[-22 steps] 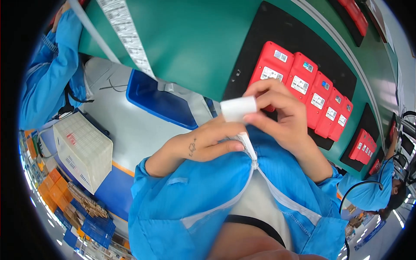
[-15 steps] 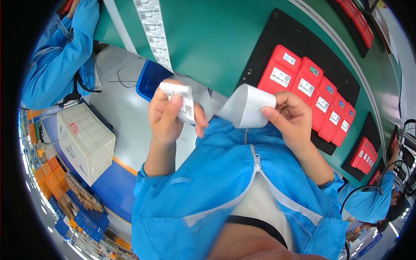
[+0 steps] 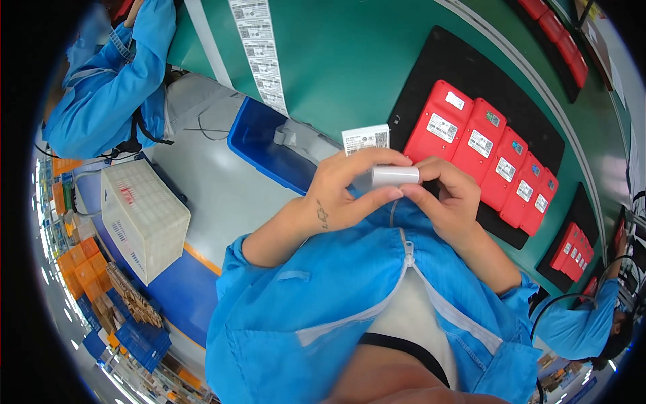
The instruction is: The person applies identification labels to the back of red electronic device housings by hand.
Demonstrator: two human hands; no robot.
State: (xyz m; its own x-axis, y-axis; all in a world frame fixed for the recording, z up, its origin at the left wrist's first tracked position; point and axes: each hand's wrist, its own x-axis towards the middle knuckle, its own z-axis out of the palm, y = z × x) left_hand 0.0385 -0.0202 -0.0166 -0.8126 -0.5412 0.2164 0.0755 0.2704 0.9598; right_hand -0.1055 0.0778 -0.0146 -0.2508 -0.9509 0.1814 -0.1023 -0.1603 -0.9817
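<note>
Both my hands meet close to my chest over the edge of a green table [image 3: 350,60]. My left hand [image 3: 350,192] and my right hand [image 3: 447,198] together pinch a small white roll [image 3: 396,176] lying sideways between the fingertips. A white printed label [image 3: 365,139] sticks up just above my left fingers. Past my right hand, a row of red flat devices [image 3: 494,158] with white stickers lies on a black mat [image 3: 431,81].
A strip of printed labels [image 3: 259,50] runs across the green table. A blue bin [image 3: 262,145] hangs at the table's edge below it. A white slatted crate [image 3: 141,215] stands on the floor at left. Other people in blue coats work at upper left [image 3: 108,87] and lower right [image 3: 579,323].
My hands, spread apart holding an unrolled white strip and a label, have come together again. The strip is now a tight small roll pinched between both hands.
</note>
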